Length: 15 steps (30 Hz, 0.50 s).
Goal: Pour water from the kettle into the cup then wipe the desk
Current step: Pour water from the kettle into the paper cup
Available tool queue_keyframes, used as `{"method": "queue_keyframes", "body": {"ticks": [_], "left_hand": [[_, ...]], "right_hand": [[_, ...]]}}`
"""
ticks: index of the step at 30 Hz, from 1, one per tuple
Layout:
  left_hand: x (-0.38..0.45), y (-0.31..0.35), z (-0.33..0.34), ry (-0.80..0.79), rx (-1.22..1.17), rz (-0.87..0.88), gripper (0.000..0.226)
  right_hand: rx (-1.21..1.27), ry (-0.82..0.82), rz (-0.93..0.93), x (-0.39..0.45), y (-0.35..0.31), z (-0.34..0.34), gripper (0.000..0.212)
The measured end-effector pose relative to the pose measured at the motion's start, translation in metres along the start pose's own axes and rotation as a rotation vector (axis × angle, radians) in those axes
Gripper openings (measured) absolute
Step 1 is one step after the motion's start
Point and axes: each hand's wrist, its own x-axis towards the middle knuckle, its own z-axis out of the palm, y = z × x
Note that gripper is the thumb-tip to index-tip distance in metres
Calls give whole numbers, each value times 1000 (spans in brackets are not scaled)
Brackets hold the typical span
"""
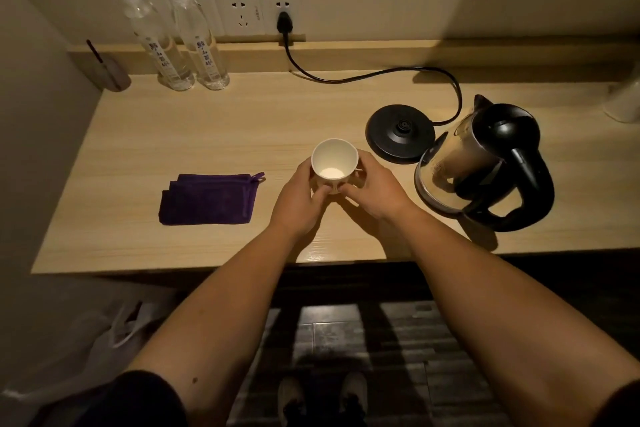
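Observation:
A white cup (334, 158) stands on the wooden desk (207, 128) near its middle, open side up, and looks empty. My left hand (298, 199) wraps its left side and my right hand (372, 189) wraps its right side, thumbs meeting at the front. The kettle (485, 163), glass-bodied with a black lid and handle, stands on the desk to the right of my hands, off its round black base (400, 132). A folded purple cloth (209, 198) lies flat to the left of the cup.
Two clear water bottles (180, 42) stand at the back left below a wall socket strip (249, 12). The base's black cord (346, 78) runs across the back of the desk. A small grey holder (112, 73) sits in the far left corner. A white bag (114, 340) lies on the floor.

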Motion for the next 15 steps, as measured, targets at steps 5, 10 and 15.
{"method": "queue_keyframes", "body": {"ticks": [5, 10, 15], "left_hand": [[1, -3, 3, -13, -78, -21, 62], [-1, -2, 7, -13, -160, -85, 80], [5, -4, 11, -12, -166, -92, 91]], "right_hand": [[-1, -24, 0, 1, -1, -5, 80], [-76, -52, 4, -2, -1, -13, 92], [-132, -36, -12, -7, -4, -27, 95]]}}
